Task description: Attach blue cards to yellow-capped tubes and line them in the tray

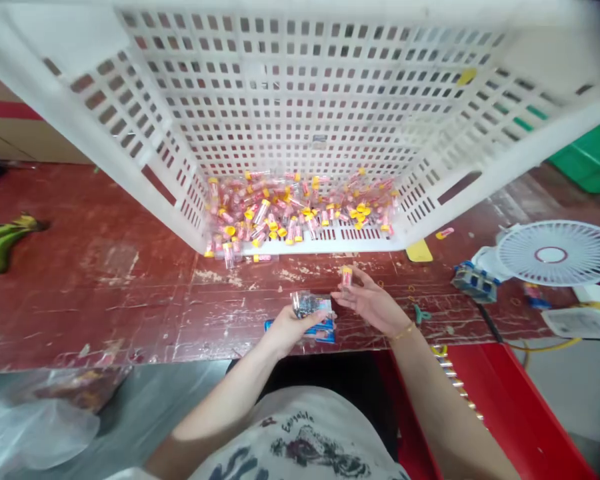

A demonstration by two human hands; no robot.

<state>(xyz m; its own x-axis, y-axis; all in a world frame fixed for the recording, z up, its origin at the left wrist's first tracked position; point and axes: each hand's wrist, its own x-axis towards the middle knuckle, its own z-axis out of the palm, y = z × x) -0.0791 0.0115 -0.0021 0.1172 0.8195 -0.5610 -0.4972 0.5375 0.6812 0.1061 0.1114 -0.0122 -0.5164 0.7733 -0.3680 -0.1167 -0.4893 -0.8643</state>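
Note:
My left hand (pixel 287 328) is closed on a small clear plastic packet with a blue printed card (pixel 313 313), held just above the red table's near edge. My right hand (pixel 370 301) pinches a small pink tube with a yellow cap (pixel 347 275) between its fingertips, right beside the packet. A big white perforated crate (pixel 300 100) lies tilted on its side in front of me. A heap of several pink tubes with yellow caps (pixel 300 210) rests along its lower wall, and a few have spilled onto the table (pixel 130 267).
Green bananas (pixel 3 240) lie at the table's left edge. A small white fan (pixel 550 253) and a blue-grey gadget (pixel 475 283) sit to the right. A yellow card (pixel 419 251) lies by the crate. A red bin (pixel 505 400) stands at lower right, clear plastic bags (pixel 40 420) at lower left.

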